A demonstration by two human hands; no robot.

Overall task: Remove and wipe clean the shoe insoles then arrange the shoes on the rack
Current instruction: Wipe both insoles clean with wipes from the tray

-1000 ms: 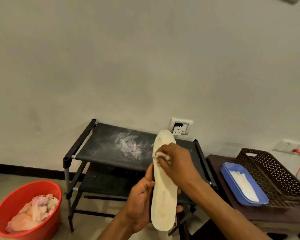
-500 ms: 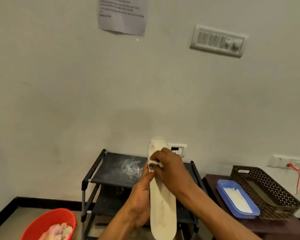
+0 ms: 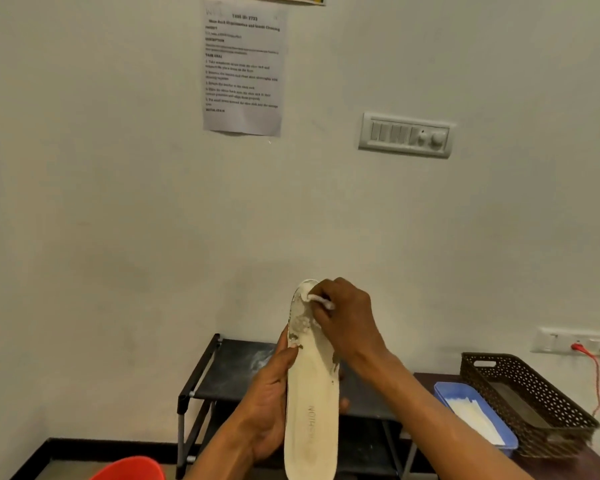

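A cream shoe insole (image 3: 311,403) stands upright in front of me, its toe end up and smeared with grey dirt. My left hand (image 3: 273,407) grips its lower left edge, thumb along the front. My right hand (image 3: 343,317) pinches a small white wipe (image 3: 321,301) and presses it on the insole's toe end. Behind the hands is the black shoe rack (image 3: 222,372), its top shelf dusty white. No shoes are in view.
A blue tray (image 3: 478,415) with white wipes and a brown perforated basket (image 3: 527,400) sit on a dark table at the right. The rim of a red bucket (image 3: 129,469) shows at the bottom left. A paper sheet and a switch panel hang on the wall.
The view has tilted up, so the wall fills more of the frame. My right hand has slid the wipe up from the insole's upper part to its toe tip.
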